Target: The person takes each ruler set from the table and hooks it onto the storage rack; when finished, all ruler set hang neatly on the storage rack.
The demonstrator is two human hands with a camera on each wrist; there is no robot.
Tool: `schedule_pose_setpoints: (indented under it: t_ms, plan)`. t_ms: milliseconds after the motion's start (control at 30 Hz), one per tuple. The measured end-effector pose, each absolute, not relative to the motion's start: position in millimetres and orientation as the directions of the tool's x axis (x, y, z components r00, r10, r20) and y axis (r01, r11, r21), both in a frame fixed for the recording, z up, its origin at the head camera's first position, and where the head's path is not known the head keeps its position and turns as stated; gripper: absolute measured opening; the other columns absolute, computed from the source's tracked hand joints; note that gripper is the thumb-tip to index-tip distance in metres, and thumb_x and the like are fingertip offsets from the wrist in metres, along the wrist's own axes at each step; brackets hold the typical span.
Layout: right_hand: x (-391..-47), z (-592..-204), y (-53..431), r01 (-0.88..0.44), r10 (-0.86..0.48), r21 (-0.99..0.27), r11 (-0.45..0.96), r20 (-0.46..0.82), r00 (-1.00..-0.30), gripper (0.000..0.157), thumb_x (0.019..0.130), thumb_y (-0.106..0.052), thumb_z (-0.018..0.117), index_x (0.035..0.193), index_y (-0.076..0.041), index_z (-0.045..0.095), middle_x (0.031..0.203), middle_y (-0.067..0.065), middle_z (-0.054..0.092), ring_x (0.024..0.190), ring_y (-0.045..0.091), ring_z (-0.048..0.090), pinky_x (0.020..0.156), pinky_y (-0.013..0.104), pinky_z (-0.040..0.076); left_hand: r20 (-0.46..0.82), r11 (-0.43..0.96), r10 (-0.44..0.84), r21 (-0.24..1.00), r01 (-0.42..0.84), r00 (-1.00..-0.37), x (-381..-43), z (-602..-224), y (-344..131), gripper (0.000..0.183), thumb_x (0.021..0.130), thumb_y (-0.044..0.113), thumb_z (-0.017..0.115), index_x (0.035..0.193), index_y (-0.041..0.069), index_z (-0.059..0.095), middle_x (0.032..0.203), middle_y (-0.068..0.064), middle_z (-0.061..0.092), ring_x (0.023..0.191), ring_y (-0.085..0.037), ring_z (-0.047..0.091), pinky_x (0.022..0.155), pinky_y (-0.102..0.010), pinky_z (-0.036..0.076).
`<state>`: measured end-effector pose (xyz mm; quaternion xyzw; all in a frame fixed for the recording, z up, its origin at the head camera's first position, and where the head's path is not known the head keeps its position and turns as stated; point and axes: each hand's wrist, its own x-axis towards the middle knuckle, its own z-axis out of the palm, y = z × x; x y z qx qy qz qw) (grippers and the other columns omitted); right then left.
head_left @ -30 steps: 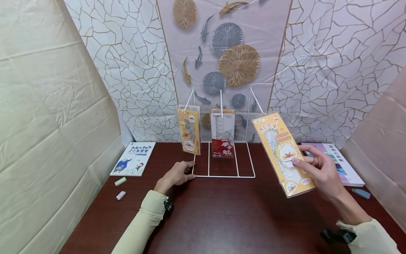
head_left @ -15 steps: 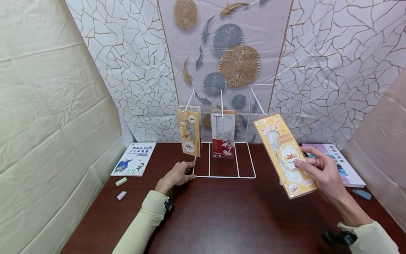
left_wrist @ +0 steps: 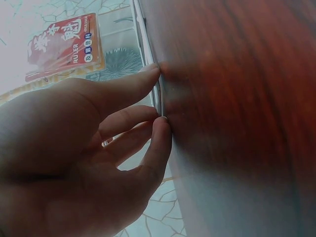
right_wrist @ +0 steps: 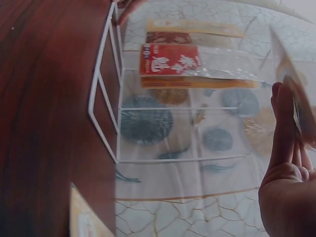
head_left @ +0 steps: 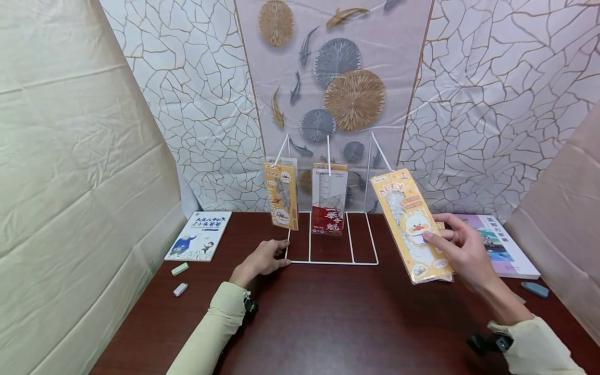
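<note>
Head view: the table [head_left: 319,323] lies broad on the near side of the white rack [head_left: 334,263], whose left edge the left hand [head_left: 262,258] pinches. The right hand [head_left: 469,255] clamps a yellow pack [head_left: 412,226] lettered "DUCK", its top by the right hook [head_left: 382,151]. Left wrist view: fingertips grip the wire; a red-labelled pack [left_wrist: 69,44] reads "RULER". Right wrist view: a gap parts a hanging red-fronted pack [right_wrist: 170,59], left, from the held one.

A curtained-off booth is suggested: a dark, wood-grained table [head_left: 328,317] is enclosed by pale cloth sides [head_left: 79,172] and a patterned backdrop [head_left: 487,104], and a small shop-style display is formed by packets [head_left: 328,200] hung on a white wire rack [head_left: 334,263].
</note>
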<state>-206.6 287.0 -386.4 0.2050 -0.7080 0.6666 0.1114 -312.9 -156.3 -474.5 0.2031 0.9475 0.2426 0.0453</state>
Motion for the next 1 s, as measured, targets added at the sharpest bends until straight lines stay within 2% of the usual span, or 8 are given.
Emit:
schedule_pose_setpoints:
  t_ms: [267, 433, 567, 833, 1000]
  plan:
    - [-233.3, -401.6, 272.8, -0.387, -0.101, -0.922, 0.020, 0.383, -0.918, 0.033, 0.099, -0.006, 0.062, 0.129, -0.002, 0.049, 0.098, 0.001, 0.079, 0.071, 0.025, 0.076, 0.054, 0.045, 0.060, -0.003, 0.800, 0.408, 0.483, 0.356, -0.913, -315.5, -475.6, -156.0, 0.058, 0.094, 0.024, 0.073, 0.145, 0.006, 0.054, 0.144, -0.012, 0.059, 0.121, -0.029, 0.064, 0.101, -0.040, 0.055]
    - [-252.2, -410.6, 263.0, -0.419, -0.069, -0.908, 0.016, 0.417, -0.906, 0.038, 0.098, -0.007, 0.064, 0.130, 0.001, 0.047, 0.106, -0.003, 0.078, 0.081, 0.017, 0.076, 0.061, 0.039, 0.063, -0.013, 0.800, 0.419, 0.479, 0.362, -0.908, -315.0, -475.0, -156.9, 0.059, 0.094, 0.024, 0.073, 0.146, 0.006, 0.052, 0.145, -0.012, 0.058, 0.122, -0.029, 0.064, 0.101, -0.040, 0.055]
    - [-267.5, -417.5, 256.9, -0.416, -0.038, -0.909, 0.022, 0.415, -0.909, 0.041, 0.098, -0.009, 0.065, 0.133, 0.001, 0.046, 0.106, -0.007, 0.077, 0.085, 0.012, 0.076, 0.064, 0.033, 0.063, -0.012, 0.799, 0.418, 0.481, 0.362, -0.908, -314.8, -475.1, -157.7, 0.059, 0.094, 0.023, 0.073, 0.146, 0.005, 0.053, 0.145, -0.012, 0.058, 0.122, -0.029, 0.064, 0.100, -0.040, 0.055]
    - [-292.6, -436.5, 253.5, -0.372, -0.019, -0.928, -0.002, 0.372, -0.928, 0.039, 0.098, -0.013, 0.065, 0.132, -0.004, 0.047, 0.108, -0.006, 0.076, 0.090, 0.015, 0.076, 0.069, 0.036, 0.064, -0.020, 0.804, 0.406, 0.482, 0.347, -0.914, -315.5, -475.1, -157.3, 0.059, 0.094, 0.024, 0.073, 0.146, 0.006, 0.053, 0.145, -0.011, 0.059, 0.122, -0.028, 0.063, 0.101, -0.039, 0.055]
    - [-304.4, -446.8, 250.1, -0.362, -0.013, -0.932, 0.006, 0.362, -0.932, 0.039, 0.100, -0.019, 0.064, 0.132, 0.000, 0.053, 0.107, -0.006, 0.076, 0.090, 0.013, 0.075, 0.073, 0.031, 0.063, -0.025, 0.805, 0.402, 0.487, 0.340, -0.915, -314.6, -474.7, -156.9, 0.060, 0.094, 0.025, 0.073, 0.147, 0.007, 0.052, 0.146, -0.009, 0.057, 0.123, -0.028, 0.063, 0.101, -0.040, 0.055]
